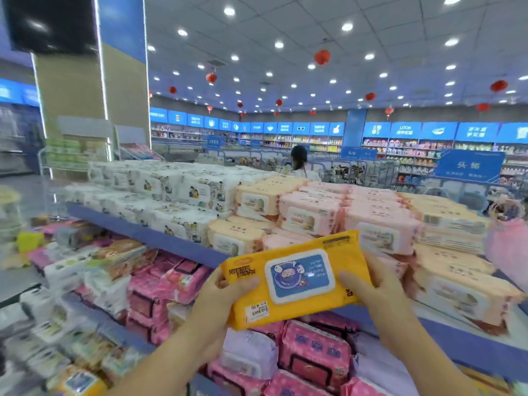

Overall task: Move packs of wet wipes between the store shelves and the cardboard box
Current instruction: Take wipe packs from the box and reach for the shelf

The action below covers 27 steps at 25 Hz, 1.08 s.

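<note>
Both forearms raised ahead, left hand (225,292) and right hand (371,284) clamped at chest height, thumbs on top, fingers (374,262) curled under.

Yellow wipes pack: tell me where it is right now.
In the head view, the yellow wipes pack sits low and centre, held between the left hand and right hand, just in front of the pink packs on the top shelf.

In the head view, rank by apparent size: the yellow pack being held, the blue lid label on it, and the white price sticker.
1. yellow pack, held by the left hand and right hand
2. blue lid label
3. white price sticker
All sit on one pack, so distance from the camera hardly skews this.
</note>
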### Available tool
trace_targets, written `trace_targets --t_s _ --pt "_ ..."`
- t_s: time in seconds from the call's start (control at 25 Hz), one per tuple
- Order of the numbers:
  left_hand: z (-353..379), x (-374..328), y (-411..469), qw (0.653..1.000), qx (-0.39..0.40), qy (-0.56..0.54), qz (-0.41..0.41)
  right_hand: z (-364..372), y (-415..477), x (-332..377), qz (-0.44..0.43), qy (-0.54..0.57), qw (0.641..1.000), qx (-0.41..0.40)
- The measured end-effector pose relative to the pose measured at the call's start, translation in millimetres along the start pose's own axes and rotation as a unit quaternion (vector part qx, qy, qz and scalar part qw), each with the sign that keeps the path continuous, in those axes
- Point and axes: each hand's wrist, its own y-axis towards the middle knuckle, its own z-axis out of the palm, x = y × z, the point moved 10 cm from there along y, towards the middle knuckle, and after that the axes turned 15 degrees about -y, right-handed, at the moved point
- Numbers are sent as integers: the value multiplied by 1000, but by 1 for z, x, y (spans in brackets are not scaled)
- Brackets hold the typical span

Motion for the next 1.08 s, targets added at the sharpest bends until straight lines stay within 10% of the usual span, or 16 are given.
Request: trace_targets --t_s 0.56,1.08 --pt "-450 -104 -268 927 -357 -116 -4 573 -222 -5 271 258 886 276" --pt "-770 -146 -192 864 -376 184 -280 926 -256 -140 435 231 778 390"
